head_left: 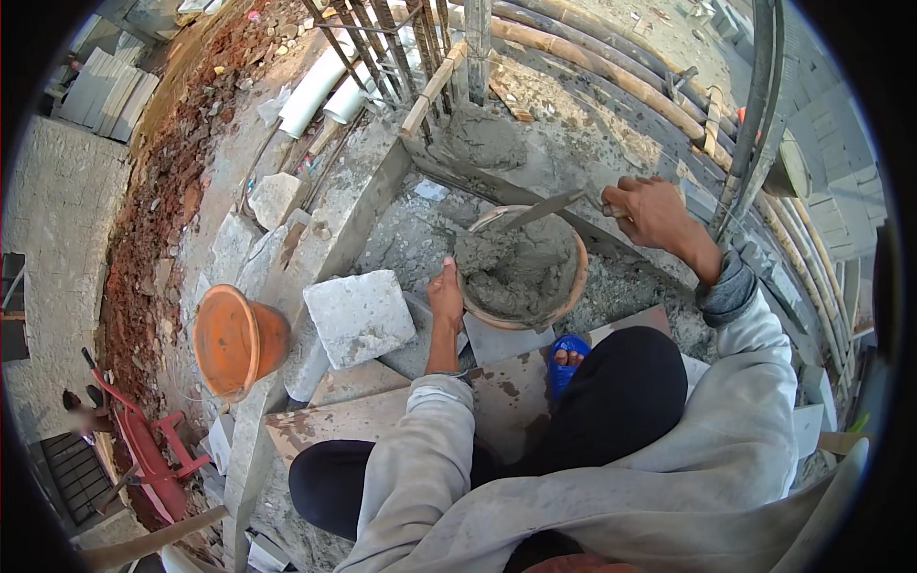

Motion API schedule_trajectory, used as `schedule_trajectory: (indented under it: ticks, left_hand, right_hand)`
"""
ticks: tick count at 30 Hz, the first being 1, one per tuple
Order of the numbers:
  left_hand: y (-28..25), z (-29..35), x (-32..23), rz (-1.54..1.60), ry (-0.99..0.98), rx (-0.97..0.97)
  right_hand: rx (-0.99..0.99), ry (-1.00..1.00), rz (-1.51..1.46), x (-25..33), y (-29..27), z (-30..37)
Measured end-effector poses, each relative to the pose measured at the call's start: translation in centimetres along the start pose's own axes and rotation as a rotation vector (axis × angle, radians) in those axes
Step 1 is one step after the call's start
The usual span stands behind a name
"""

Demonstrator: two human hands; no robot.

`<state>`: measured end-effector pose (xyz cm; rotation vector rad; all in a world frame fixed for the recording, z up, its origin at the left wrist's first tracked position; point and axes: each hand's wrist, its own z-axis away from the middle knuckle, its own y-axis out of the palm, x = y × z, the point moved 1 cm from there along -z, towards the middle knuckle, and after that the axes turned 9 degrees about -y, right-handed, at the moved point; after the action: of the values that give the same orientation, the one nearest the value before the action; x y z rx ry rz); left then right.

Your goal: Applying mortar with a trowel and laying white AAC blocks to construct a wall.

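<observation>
A round bucket point(582, 272) with a worn orange rim, filled with wet grey mortar point(521, 272), stands in front of me. My left hand point(446, 298) is closed on its left side, thumb up; the fingers behind the rim are partly hidden. In my right hand point(650, 215), closed round the handle, is a trowel point(546, 209). Its blade points left over the far rim of the bucket. Left of my left hand lies a pale square block point(360, 318). Beyond it sits an orange bucket point(239, 342), tilted, its mouth turned toward the block.
Upright rebar point(387, 48) rises from the far corner of the low concrete walls. Bamboo poles point(611, 67) run along the far right, near an upright post point(759, 105). White pipes point(320, 86) lie far left. A red wheelbarrow point(148, 444) and another person point(81, 415) are at lower left.
</observation>
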<state>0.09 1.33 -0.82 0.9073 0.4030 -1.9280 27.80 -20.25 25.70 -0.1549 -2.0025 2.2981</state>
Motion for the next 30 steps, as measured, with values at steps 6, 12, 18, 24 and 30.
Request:
schedule_trajectory:
  ticks: [6,12,18,24,30]
  left_hand:
    - [4.2,2.0,-1.5,-0.066,0.033,0.035]
    - [4.8,3.4,-3.0,-0.09,0.122,0.025]
    - [7.9,5.4,-3.2,-0.092,0.18,0.044]
    - [6.6,4.5,-2.8,-0.072,0.109,0.049]
    - [7.4,4.6,-3.4,0.018,0.078,0.091]
  right_hand:
    - [-0.027,-0.278,0.382,3.5,7.6,-3.0]
    - [0.049,-0.189,0.095,0.9,4.1,1.1]
    - [0.13,0.096,-0.502,3.2,14.9,3.6]
    - [0.203,0.181,-1.236,5.4,15.0,4.1]
    - [0.314,0.333,-1.497,3.7,14.1,5.2]
